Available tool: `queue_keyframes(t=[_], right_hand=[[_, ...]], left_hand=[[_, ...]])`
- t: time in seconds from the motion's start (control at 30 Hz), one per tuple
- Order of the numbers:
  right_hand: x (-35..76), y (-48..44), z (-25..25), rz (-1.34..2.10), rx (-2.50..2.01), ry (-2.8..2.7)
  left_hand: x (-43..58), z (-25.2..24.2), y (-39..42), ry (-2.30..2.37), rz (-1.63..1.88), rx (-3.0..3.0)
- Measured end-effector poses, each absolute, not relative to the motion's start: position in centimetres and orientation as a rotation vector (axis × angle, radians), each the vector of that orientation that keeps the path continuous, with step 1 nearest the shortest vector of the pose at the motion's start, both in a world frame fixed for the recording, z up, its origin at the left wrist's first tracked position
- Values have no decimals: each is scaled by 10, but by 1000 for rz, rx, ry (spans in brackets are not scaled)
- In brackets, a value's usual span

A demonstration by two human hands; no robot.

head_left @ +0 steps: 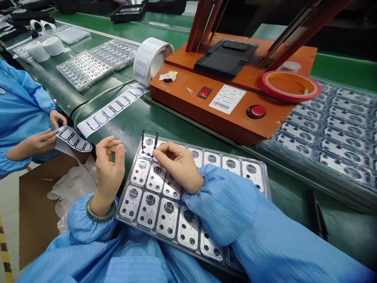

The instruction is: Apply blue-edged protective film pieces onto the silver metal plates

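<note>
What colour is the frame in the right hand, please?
The frame is black, clearest in the head view.

A glossy green worktop (pixel 126 122) reflects pale light; beyond it runs a second green surface (pixel 97 24), perhaps a conveyor; at lower left, the pale floor (pixel 10 204) carries a yellow-and-black striped band (pixel 4 251)

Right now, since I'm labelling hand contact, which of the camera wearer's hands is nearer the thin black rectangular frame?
Right. The right hand pinches the thin black rectangular frame near its lower right corner; the left hand is apart, to the frame's left.
</note>
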State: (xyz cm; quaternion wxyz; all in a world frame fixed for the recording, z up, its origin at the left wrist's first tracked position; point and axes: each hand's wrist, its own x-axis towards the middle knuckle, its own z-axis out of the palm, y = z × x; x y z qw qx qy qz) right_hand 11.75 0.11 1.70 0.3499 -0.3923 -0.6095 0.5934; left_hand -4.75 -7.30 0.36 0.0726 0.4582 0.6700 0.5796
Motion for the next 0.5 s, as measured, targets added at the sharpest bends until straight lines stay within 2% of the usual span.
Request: queue_keyframes(t=[0.2,0.5], right_hand=[[117,0,18,1625,-1008,-1503],[117,-3,16,1609,-970,-1604]], left_hand=[[-54,0,-66,1696,1454,1183],[-54,-8,-58,1457,1447,1088]])
